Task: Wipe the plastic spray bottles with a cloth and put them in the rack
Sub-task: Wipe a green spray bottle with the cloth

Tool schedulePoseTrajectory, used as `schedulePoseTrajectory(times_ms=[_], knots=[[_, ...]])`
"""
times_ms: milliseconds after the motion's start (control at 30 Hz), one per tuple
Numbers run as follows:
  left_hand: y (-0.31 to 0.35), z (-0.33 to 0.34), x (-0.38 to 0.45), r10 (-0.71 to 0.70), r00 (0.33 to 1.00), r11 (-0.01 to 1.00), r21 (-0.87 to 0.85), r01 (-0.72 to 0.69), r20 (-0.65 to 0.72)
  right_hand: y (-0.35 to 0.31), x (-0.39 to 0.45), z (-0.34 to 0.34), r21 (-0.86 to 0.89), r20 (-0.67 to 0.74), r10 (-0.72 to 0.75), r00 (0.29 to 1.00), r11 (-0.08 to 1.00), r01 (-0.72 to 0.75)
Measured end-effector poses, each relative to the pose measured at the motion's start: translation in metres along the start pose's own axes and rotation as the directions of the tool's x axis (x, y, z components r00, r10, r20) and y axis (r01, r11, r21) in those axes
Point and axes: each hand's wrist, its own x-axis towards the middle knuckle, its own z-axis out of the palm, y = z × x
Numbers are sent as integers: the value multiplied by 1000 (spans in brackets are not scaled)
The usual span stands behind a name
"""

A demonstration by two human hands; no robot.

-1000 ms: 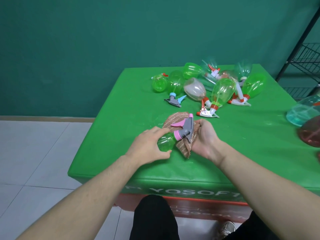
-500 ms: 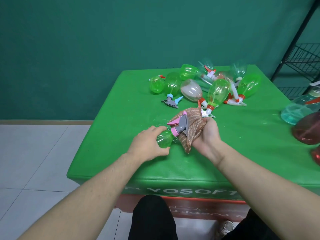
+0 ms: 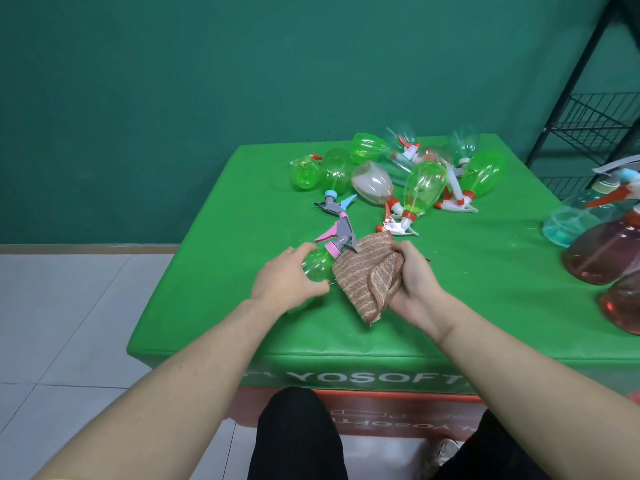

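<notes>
One small green spray bottle point(image 3: 317, 266) sits over the near middle of the green table point(image 3: 221, 258), its clear, ribbed plastic body tilted so the pink collar and grey trigger head with a pink lever point up and away from the person. The left hand point(image 3: 282, 284) curls around the bottle's lower body. Touching the bottle's right side is a brown cloth point(image 3: 369, 277), soft and nubby with pale stripes, folded over itself and bunched in the right hand point(image 3: 414, 284), whose fingers grip its right edge. Beyond the bottle, toward the far edge of the table, lies a heap of bottles point(image 3: 398, 174) on their sides: glossy green and clear bulb shapes with orange, white and blue trigger heads. Right of the bottle, at the table's right edge, stand rounder bottles, one teal point(image 3: 571, 223) and two reddish point(image 3: 602, 254). Behind those rises a black wire rack point(image 3: 595, 123). The table's padded front carries white lettering.
</notes>
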Motion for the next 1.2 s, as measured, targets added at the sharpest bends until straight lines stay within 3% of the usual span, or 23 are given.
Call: schedulePoseTrajectory(times_ms=[200, 333, 400, 500, 567, 667, 1067, 1200], knots=[[-6, 0, -7, 68, 998, 995, 69, -67, -18, -17, 5, -3, -31, -43, -64, 997, 998, 62], [-4, 9, -10, 122, 993, 987, 105, -120, -5, -18, 17, 6, -243, -87, -190, 978, 956, 164], [-4, 11, -9, 116, 993, 989, 100, -113, -19, -15, 23, 11, -446, -66, -252, 965, 873, 198], [-5, 14, -8, 100, 994, 991, 93, -96, -40, -5, 22, 17, -693, 79, -352, 933, 653, 306], [-6, 16, -7, 102, 993, 990, 101, -97, -52, 3, 18, 18, -754, 180, -395, 901, 533, 384], [-7, 18, -5, 81, 994, 992, 106, -74, -70, 10, 17, 17, -793, 222, -426, 877, 445, 417], [1, 14, -2, 14, 996, 995, 103, -5, -87, 10, -3, -5, -779, 216, -379, 900, 489, 393], [7, 12, -2, 11, 998, 990, 138, -2, -69, -3, 2, -18, -701, 101, -317, 943, 651, 293]])
